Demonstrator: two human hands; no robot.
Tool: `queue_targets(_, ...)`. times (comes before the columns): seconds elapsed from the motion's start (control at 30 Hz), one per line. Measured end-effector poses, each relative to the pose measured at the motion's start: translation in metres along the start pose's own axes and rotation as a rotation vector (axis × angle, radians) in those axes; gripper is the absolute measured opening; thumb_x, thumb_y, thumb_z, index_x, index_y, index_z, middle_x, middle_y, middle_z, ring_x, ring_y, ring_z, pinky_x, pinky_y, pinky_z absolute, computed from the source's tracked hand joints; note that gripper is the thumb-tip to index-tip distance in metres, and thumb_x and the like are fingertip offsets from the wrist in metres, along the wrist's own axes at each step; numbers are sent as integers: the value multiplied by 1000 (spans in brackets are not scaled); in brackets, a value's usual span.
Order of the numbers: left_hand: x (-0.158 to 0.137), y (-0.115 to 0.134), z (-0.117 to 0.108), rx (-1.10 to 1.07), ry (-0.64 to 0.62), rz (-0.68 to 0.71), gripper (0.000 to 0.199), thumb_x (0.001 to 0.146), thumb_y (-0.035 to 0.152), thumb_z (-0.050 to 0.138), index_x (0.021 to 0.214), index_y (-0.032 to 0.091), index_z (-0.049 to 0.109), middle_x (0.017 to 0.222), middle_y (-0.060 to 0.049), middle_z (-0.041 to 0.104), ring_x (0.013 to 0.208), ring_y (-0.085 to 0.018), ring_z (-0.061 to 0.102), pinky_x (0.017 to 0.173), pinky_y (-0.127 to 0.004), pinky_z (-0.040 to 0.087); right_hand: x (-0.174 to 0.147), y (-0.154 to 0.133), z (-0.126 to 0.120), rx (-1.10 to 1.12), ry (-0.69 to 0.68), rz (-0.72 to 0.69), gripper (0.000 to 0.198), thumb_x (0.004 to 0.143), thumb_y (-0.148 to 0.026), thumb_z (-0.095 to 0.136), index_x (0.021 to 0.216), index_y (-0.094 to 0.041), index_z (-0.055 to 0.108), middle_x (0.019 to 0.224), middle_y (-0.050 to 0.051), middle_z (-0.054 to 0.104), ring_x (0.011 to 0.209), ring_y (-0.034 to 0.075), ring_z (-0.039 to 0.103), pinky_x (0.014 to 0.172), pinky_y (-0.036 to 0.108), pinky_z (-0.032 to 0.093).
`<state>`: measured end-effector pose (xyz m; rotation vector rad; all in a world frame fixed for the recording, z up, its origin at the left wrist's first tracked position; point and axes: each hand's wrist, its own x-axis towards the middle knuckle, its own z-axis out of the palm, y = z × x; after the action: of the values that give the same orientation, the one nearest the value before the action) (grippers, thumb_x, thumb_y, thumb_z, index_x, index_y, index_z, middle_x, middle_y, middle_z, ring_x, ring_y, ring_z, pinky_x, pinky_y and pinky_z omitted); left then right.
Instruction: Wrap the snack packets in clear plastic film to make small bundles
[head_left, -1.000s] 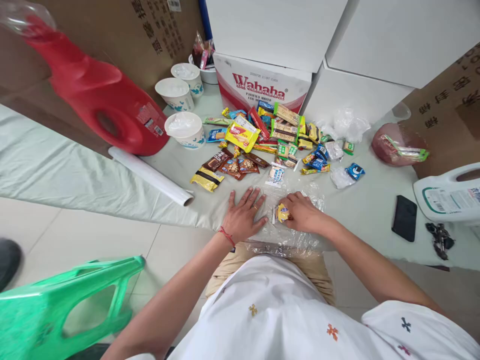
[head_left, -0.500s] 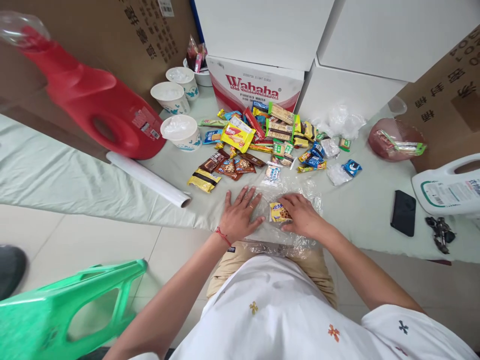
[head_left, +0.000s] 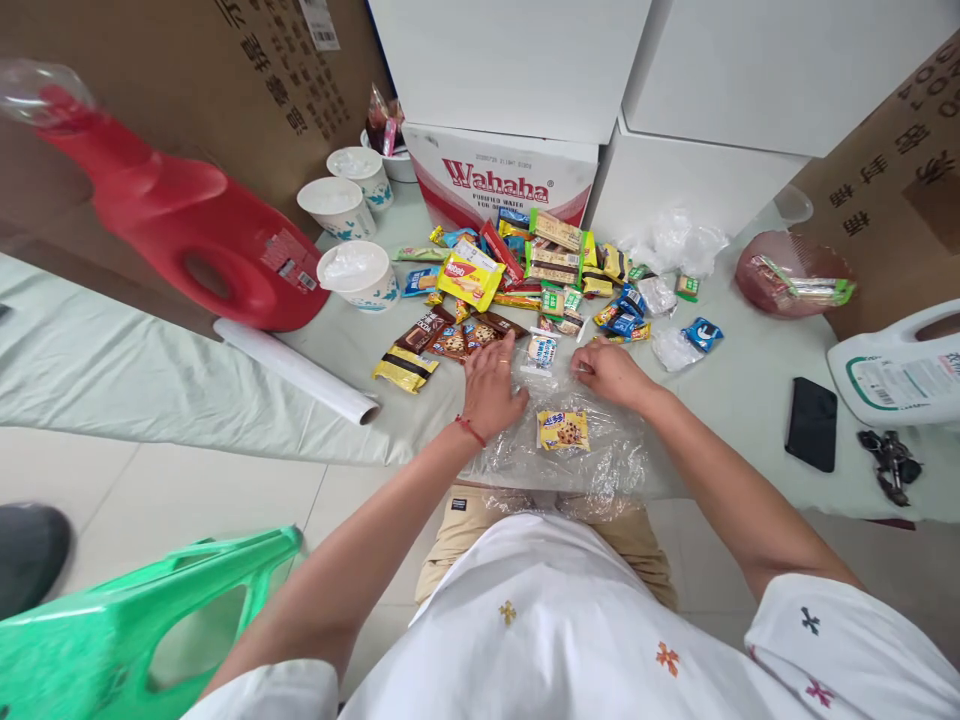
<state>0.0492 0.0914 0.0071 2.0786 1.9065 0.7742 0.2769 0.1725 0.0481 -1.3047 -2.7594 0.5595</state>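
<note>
Sideways on clear film point(head_left: 611, 462), a yellow cookie packet point(head_left: 562, 431) lies untouched

The packet rests flat, printed face up, between the two forearms and nearer the person than the fingertips. Its long axis runs left to right, its ends pointing toward either side. The left hand point(head_left: 493, 385) is open, fingers straight and pointing away, reaching to brown cookie packets point(head_left: 450, 343). The right hand point(head_left: 606, 372) has curled fingers; whether they pinch the film, I cannot tell. Between the fingertips, a white-and-blue packet point(head_left: 541, 352) points away from the person. Left of the left hand, a white roll point(head_left: 300, 372) slants across the surface point(head_left: 705, 420); far right of the right hand lies a black phone point(head_left: 811, 424).
</note>
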Motion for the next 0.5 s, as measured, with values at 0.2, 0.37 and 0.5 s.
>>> queue_targets(0.2,-6,-17,-17,-65,-64,213,45,81,14,55,122,25,71,89,-5,69,107,-28,59,106,-52,39,-62,-19,-12,-19,132,-292,22,99,-18,48,102,-17,70,88,6,57,79,17,49,66,27,31)
queue_targets(0.37,-54,-36,-34,9,-50,593,32,84,8,54,98,28,75,96,-6,71,117,-26,58,114,-54,36,-104,-19,23,-50,70,-456,37,103,-14,38,124,-23,69,84,4,55,75,18,44,69,27,35)
queue_targets(0.5,-100,-53,-47,30,-138,682,32,83,10,52,102,24,74,104,-9,72,115,-26,61,105,-48,48,-119,-8,40,62,35,-454,41,101,-15,41,135,-22,63,103,10,62,92,21,53,83,35,47)
